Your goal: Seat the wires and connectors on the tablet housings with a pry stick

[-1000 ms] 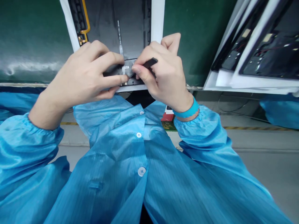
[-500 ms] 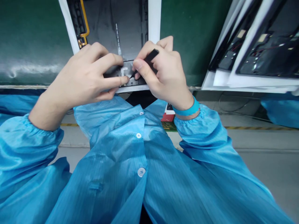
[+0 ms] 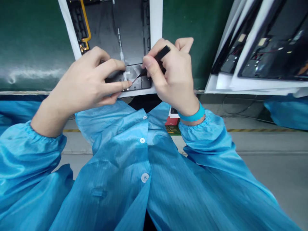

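My right hand (image 3: 174, 75) pinches slim black tweezers (image 3: 165, 53), their narrow tip slanting down to the left. A thin reddish strand, perhaps a wire, shows by the tip, close to my left fingertips. My left hand (image 3: 84, 81) is open, palm down, with index and middle fingers stretched apart over the lower end of an opened tablet-like device (image 3: 103, 27). Its fingertips touch the dark panel there; the thumb and other fingers are partly hidden. An orange flex cable (image 3: 87, 29) runs down the device's left side.
White sheet material (image 3: 156, 19) lies under the device on the green mat (image 3: 192, 22). More opened devices (image 3: 271, 41) are stacked on white sheets at the right. The bench edge (image 3: 24, 93) runs just below my hands. A red box (image 3: 172, 121) is visible beneath.
My right hand and the tweezers have drawn slightly up and right, away from my left fingertips, exposing more of the tip and a reddish strand. My left hand stays nearly in place.
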`<state>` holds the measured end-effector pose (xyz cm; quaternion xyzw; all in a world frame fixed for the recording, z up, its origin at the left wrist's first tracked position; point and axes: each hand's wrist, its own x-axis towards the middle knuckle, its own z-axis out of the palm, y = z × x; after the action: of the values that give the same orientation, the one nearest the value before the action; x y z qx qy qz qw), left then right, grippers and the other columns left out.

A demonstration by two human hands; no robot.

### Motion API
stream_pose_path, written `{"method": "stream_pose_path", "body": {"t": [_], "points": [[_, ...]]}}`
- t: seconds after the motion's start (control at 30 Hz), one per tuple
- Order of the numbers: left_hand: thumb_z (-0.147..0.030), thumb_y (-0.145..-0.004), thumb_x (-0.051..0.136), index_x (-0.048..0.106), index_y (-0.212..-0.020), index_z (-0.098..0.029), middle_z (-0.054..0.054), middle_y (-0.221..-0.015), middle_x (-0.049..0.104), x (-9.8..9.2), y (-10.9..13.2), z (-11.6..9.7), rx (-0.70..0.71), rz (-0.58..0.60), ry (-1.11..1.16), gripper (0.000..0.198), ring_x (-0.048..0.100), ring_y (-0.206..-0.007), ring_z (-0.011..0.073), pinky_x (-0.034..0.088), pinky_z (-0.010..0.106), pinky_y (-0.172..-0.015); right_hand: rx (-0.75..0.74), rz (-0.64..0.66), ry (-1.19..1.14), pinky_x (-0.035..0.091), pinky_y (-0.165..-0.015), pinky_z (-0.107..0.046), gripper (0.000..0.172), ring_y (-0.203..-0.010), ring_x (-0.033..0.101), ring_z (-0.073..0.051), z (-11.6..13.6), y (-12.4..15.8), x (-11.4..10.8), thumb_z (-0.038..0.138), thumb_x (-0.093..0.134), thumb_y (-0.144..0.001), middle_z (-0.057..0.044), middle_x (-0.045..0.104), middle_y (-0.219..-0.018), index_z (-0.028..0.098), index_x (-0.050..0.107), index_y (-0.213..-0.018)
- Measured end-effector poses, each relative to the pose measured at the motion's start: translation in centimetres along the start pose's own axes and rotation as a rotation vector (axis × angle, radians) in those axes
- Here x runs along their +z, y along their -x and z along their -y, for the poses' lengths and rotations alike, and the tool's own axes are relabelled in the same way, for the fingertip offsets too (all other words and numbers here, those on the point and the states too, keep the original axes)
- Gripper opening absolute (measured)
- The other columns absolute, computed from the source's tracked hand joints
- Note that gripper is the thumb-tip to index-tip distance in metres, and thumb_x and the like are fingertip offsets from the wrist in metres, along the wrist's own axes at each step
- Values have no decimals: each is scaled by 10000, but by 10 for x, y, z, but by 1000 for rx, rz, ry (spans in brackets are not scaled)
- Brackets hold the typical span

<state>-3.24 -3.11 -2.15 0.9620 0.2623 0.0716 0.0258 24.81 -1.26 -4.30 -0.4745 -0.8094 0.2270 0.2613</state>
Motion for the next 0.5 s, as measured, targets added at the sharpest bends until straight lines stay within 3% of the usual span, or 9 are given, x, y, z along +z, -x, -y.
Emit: {"method": "stream_pose_path", "body": {"t": [0.13, 0.27, 0.37, 0.5], "points": [[-354, -1181, 579, 713, -1475, -196, 143, -1513, 637, 1, 0, -2, -7, 11, 4, 359, 698, -1228, 364, 707, 568, -906, 36, -16, -30, 505, -1089, -528, 280, -975, 706, -301, 3, 3, 0, 351, 464, -1196, -11, 714, -779, 323, 620, -965], [-379, -1191, 542, 709, -1480, -234, 82, -1568, 600, 6, 4, 0, -58, 8, 47, 364, 649, -1349, 335, 672, 547, -1032, 38, -56, -160, 506, -1082, -542, 276, -888, 713, -296, 1, 2, 3, 339, 481, -1166, -10, 711, -804, 329, 627, -933], [-418, -1211, 445, 662, -1541, -243, 60, -1618, 518, 6, 4, 1, -47, 83, 69, 432, 603, -1431, 345, 645, 568, -1081, 60, -29, -210, 511, -1115, -553, 296, -893, 718, -296, -3, 3, 5, 377, 458, -1170, -18, 740, -872, 338, 664, -961], [-377, -1199, 455, 639, -1591, -279, 86, -1535, 575, -1, -4, -3, -81, 124, 21, 444, 658, -1328, 339, 676, 580, -1024, 71, -4, -230, 521, -1144, -567, 358, -990, 720, -317, -4, 4, 6, 500, 433, -1185, -36, 748, -876, 337, 670, -974]]}}
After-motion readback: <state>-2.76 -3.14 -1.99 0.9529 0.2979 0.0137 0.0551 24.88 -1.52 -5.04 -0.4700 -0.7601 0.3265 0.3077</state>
